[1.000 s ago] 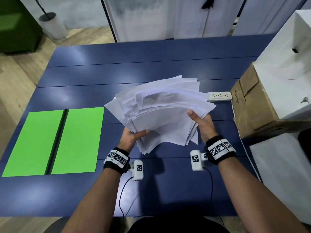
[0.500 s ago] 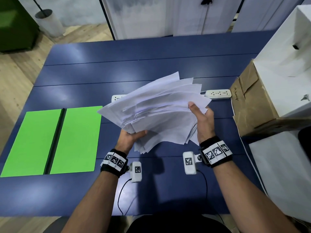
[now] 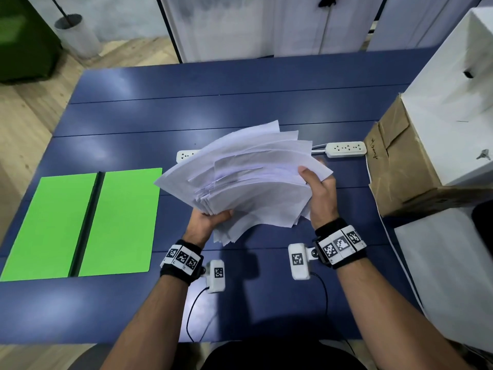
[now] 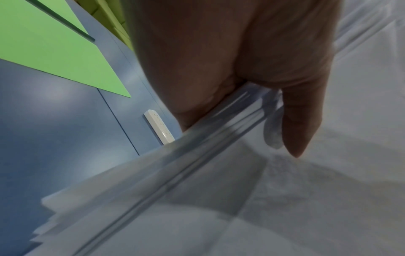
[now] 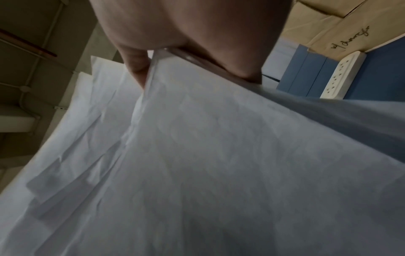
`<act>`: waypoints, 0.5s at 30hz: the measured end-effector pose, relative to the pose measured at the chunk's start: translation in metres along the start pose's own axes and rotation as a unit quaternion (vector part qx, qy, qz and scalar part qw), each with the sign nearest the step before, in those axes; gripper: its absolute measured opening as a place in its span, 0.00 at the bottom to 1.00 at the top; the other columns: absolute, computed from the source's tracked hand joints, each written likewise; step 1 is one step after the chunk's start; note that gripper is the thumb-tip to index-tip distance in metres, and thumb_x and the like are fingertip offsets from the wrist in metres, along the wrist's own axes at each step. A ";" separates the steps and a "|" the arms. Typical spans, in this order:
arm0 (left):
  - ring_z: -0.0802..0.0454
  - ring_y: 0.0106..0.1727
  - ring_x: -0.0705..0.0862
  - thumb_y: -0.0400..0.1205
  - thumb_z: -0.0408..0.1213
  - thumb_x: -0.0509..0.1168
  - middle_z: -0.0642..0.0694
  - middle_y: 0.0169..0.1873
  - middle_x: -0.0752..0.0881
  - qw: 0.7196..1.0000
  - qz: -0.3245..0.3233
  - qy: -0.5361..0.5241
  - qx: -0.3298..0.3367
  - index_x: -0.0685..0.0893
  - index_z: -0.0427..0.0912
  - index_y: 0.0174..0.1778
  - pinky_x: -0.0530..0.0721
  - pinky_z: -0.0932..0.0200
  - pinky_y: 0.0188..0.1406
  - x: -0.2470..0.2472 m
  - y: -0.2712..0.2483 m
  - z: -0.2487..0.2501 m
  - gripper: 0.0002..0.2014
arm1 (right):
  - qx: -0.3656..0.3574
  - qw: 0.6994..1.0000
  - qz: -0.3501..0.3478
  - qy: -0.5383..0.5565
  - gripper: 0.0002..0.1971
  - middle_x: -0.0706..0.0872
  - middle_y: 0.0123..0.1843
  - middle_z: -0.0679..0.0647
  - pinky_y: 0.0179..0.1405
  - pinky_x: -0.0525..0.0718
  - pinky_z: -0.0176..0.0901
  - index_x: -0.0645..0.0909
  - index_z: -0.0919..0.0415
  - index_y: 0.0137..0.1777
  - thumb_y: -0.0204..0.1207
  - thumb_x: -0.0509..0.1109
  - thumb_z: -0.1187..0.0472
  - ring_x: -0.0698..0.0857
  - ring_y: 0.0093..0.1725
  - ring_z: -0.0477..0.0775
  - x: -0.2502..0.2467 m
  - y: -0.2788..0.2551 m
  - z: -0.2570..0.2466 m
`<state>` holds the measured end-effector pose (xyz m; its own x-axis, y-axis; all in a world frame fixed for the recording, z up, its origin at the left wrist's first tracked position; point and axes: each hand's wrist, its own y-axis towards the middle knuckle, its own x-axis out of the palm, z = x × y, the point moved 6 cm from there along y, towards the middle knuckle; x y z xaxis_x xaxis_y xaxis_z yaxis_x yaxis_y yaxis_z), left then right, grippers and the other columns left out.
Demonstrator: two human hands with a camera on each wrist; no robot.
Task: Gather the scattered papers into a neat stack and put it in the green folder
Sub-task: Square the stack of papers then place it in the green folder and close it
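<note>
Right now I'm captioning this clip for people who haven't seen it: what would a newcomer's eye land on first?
First, the fanned, uneven bundle of white papers held above the middle of the blue table, with the left hand gripping its near corner and the right hand its right edge. Next, the bright green folder lying open and flat at the left. A torn cardboard box sits at the right edge.

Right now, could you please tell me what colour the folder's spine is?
Black, a dark strip between the green halves of the folder; clearest in the head view.
</note>
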<state>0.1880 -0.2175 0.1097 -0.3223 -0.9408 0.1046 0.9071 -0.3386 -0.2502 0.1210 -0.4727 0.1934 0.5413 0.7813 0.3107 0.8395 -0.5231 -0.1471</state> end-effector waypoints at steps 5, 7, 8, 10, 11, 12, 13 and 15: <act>0.49 0.59 0.91 0.74 0.16 0.74 0.48 0.57 0.93 1.000 -0.004 0.004 -0.005 0.84 0.40 0.66 0.89 0.52 0.60 0.003 -0.003 -0.003 0.26 | -0.018 0.997 0.067 -0.036 0.27 0.81 0.39 0.48 0.52 0.76 0.54 0.84 0.59 0.39 0.73 0.71 0.32 0.77 0.47 0.52 -0.003 -0.003 -0.005; 0.45 0.62 0.90 0.74 0.17 0.74 0.45 0.59 0.92 1.000 -0.006 0.000 0.000 0.82 0.37 0.69 0.88 0.49 0.63 0.003 -0.004 -0.002 0.27 | -0.026 0.996 0.081 -0.024 0.16 0.82 0.38 0.41 0.54 0.76 0.50 0.87 0.48 0.36 0.76 0.69 0.39 0.77 0.47 0.49 -0.003 -0.004 -0.007; 0.43 0.62 0.89 0.74 0.16 0.74 0.43 0.60 0.91 1.000 -0.008 -0.002 0.005 0.82 0.37 0.69 0.87 0.49 0.63 0.002 -0.004 -0.001 0.27 | -0.042 0.996 0.073 -0.033 0.12 0.82 0.40 0.44 0.54 0.75 0.49 0.86 0.48 0.39 0.77 0.70 0.43 0.77 0.48 0.49 -0.003 -0.002 -0.008; 0.42 0.63 0.89 0.74 0.16 0.74 0.41 0.61 0.91 1.000 -0.012 -0.002 0.017 0.82 0.36 0.69 0.87 0.49 0.63 0.003 -0.004 0.002 0.27 | -0.061 0.995 0.048 -0.062 0.08 0.84 0.43 0.50 0.53 0.76 0.45 0.85 0.57 0.47 0.78 0.70 0.53 0.80 0.47 0.49 -0.003 0.000 -0.010; 0.43 0.63 0.89 0.74 0.16 0.74 0.41 0.61 0.91 1.000 -0.014 0.002 0.022 0.83 0.37 0.69 0.87 0.49 0.63 0.004 -0.005 0.004 0.27 | -0.057 0.996 0.035 -0.064 0.07 0.87 0.45 0.52 0.53 0.78 0.46 0.85 0.60 0.50 0.77 0.70 0.59 0.83 0.48 0.51 -0.003 0.002 -0.007; 0.44 0.62 0.89 0.74 0.16 0.74 0.42 0.61 0.91 0.999 -0.017 0.006 0.027 0.84 0.38 0.68 0.87 0.50 0.62 0.004 -0.005 0.006 0.27 | -0.050 0.997 0.022 -0.059 0.07 0.88 0.47 0.54 0.54 0.79 0.47 0.85 0.60 0.53 0.75 0.70 0.63 0.85 0.49 0.53 -0.003 0.004 -0.005; 0.46 0.62 0.89 0.74 0.16 0.74 0.44 0.60 0.91 0.999 -0.017 0.007 0.028 0.84 0.40 0.67 0.88 0.53 0.61 0.005 -0.006 0.007 0.26 | -0.043 0.997 0.016 -0.056 0.09 0.89 0.49 0.55 0.54 0.80 0.49 0.85 0.59 0.53 0.74 0.69 0.66 0.85 0.51 0.55 -0.003 0.005 -0.003; 0.50 0.60 0.90 0.75 0.16 0.74 0.48 0.58 0.92 1.000 -0.015 0.004 0.021 0.84 0.43 0.66 0.87 0.57 0.57 0.005 -0.007 0.007 0.26 | -0.047 0.997 0.014 -0.061 0.09 0.89 0.49 0.54 0.54 0.80 0.48 0.84 0.59 0.54 0.75 0.69 0.67 0.85 0.51 0.53 -0.004 0.005 -0.004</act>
<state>0.1818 -0.2200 0.1188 -0.3513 -0.9306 0.1026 0.9076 -0.3654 -0.2066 0.1233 -0.4797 0.1948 0.5714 0.7984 0.1899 0.8186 -0.5709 -0.0628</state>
